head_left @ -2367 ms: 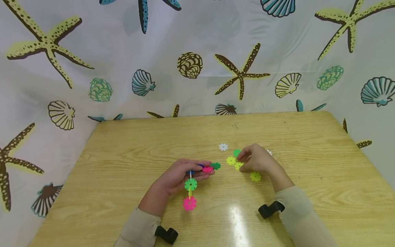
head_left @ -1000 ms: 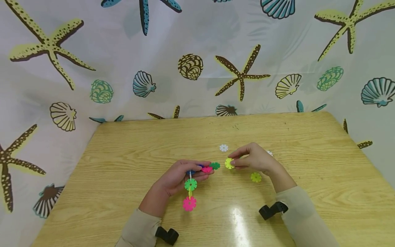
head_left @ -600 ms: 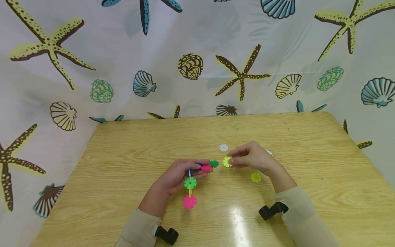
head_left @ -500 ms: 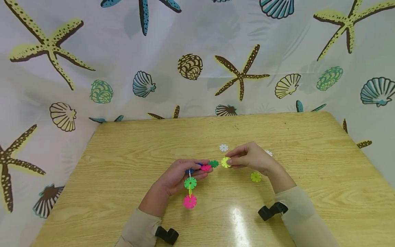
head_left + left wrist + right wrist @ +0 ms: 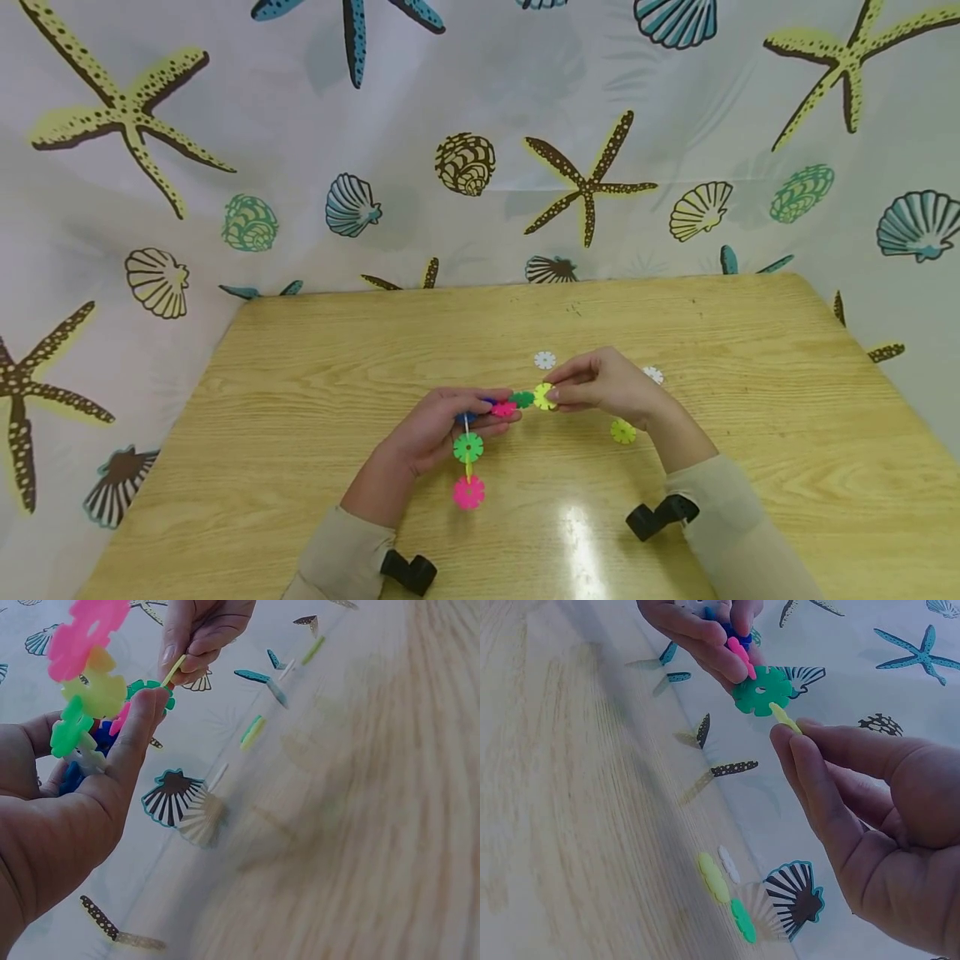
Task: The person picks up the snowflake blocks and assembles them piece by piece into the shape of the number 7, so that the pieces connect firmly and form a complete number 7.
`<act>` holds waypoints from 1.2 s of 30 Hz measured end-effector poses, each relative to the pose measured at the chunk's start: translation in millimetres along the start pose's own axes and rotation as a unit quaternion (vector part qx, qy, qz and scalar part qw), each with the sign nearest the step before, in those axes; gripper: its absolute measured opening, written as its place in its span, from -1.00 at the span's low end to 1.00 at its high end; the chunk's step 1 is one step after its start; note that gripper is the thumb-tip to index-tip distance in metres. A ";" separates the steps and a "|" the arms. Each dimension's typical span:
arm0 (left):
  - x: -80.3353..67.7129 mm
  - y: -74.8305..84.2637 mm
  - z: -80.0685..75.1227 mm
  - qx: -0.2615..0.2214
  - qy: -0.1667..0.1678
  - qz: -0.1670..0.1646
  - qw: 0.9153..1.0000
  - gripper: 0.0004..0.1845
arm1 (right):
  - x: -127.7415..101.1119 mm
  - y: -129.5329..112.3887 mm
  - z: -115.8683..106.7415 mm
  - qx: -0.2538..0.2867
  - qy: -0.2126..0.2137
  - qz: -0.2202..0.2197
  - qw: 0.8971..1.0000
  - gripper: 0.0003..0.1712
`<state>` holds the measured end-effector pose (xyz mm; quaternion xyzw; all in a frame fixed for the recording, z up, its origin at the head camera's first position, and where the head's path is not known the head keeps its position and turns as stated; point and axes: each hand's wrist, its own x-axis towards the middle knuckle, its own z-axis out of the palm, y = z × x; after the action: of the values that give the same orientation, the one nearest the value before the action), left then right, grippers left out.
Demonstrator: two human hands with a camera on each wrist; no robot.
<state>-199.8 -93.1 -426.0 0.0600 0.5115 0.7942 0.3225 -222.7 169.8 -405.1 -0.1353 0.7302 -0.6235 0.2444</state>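
No writing shows in any view. Head view: mid-tabletop (image 5: 315, 367), the left hand (image 5: 438, 429) grips a chain of flower discs (image 5: 468, 448); the right hand (image 5: 607, 387) pinches a yellow disc (image 5: 543, 397) against it. Right wrist view: the yellow disc (image 5: 784, 716) touches the dark green disc (image 5: 761, 690).
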 end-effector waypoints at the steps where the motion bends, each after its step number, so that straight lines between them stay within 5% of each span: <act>1: 0.0 -0.3 0.2 0.000 -0.001 0.001 1.000 -0.62 | 0.1 0.0 0.0 0.000 0.000 0.000 1.000 -0.64; 27: 5.0 -7.5 5.1 0.034 0.060 0.025 0.997 -0.65 | 2.3 -8.0 27.8 0.041 0.101 0.013 0.994 -0.76; 36: 6.0 -9.2 1.7 0.050 0.066 0.019 0.996 -0.65 | 4.4 -4.1 27.9 0.046 0.088 0.006 0.995 -0.76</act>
<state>-199.7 -85.8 -434.4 0.0340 0.5697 0.7757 0.2694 -212.2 143.2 -404.8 -0.0644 0.7201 -0.6645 0.1889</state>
